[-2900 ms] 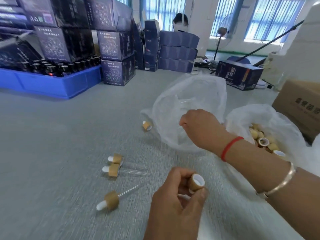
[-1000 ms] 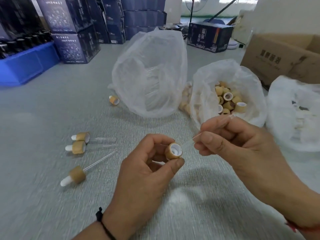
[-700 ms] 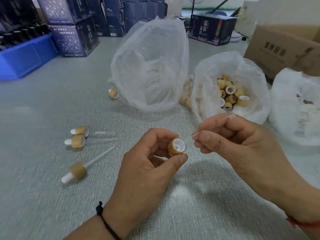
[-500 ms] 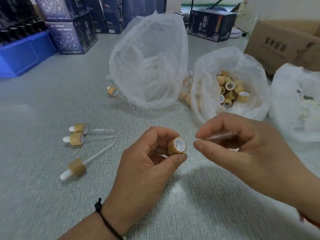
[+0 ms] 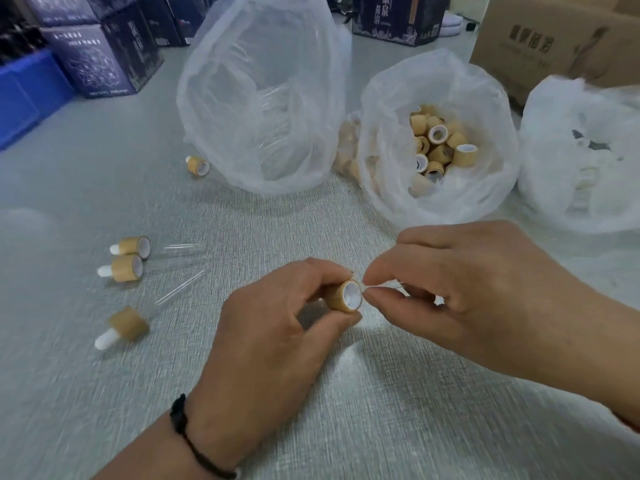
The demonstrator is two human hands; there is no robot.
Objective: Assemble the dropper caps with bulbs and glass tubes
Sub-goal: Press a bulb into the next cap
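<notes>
The left hand [image 5: 277, 344] grips a bamboo-sleeved dropper cap with a white lining [image 5: 344, 295], open end turned right. The right hand [image 5: 460, 289] pinches a clear glass tube [image 5: 381, 285] at the cap's mouth. Three assembled droppers [image 5: 126, 268] lie on the grey worktop [image 5: 104, 393] to the left. Beyond, a translucent plastic bag [image 5: 388, 174] holds loose bamboo caps [image 5: 438, 143]. Printing on the brown cardboard carton [image 5: 540, 32] is blurred beyond reading.

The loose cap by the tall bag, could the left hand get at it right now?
Probably not yet: the way over the mat to the loose cap is open, but the left hand is busy gripping another cap.
</notes>
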